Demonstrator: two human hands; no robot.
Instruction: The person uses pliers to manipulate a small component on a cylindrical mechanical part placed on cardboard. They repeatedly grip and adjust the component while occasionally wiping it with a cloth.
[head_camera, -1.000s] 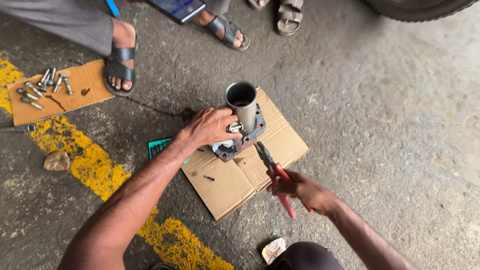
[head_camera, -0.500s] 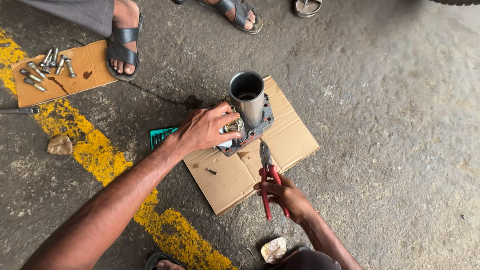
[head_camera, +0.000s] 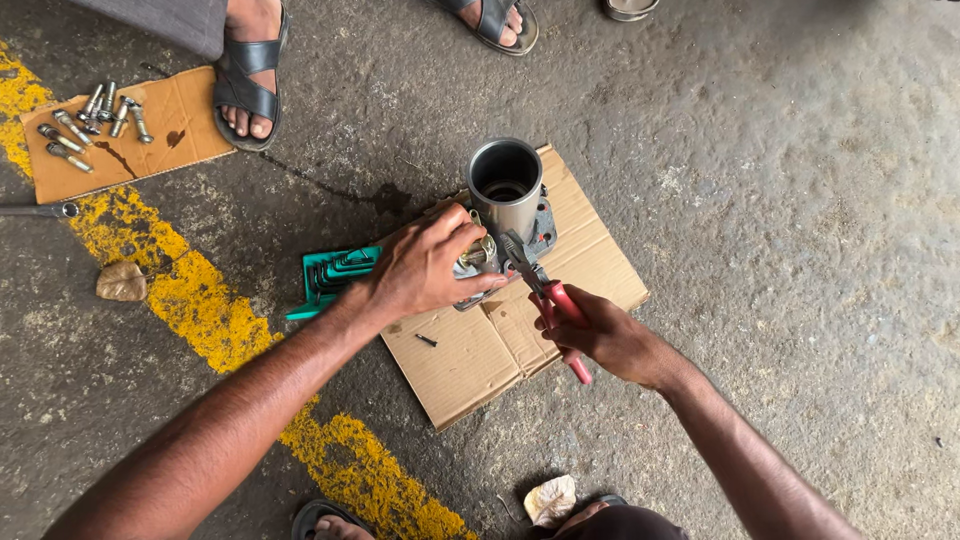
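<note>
A grey metal cylinder part (head_camera: 506, 190) with a flat base stands upright on a sheet of cardboard (head_camera: 590, 262) on the concrete floor. My left hand (head_camera: 425, 265) grips the base of this part at its left side. My right hand (head_camera: 600, 335) holds red-handled pliers (head_camera: 545, 290), whose jaws touch the part's base just below the cylinder. A small dark screw (head_camera: 427, 340) lies loose on the cardboard near my left wrist.
A green holder of hex keys (head_camera: 335, 275) lies left of the cardboard. Several bolts (head_camera: 95, 115) rest on a second cardboard piece (head_camera: 190, 125) at top left, beside a person's sandalled feet (head_camera: 245, 85). A wrench (head_camera: 40, 210) and yellow floor line (head_camera: 200, 310) are at left.
My right hand has brought the pliers up from the cardboard's lower edge to the base of the part. My left hand keeps its grip on the part.
</note>
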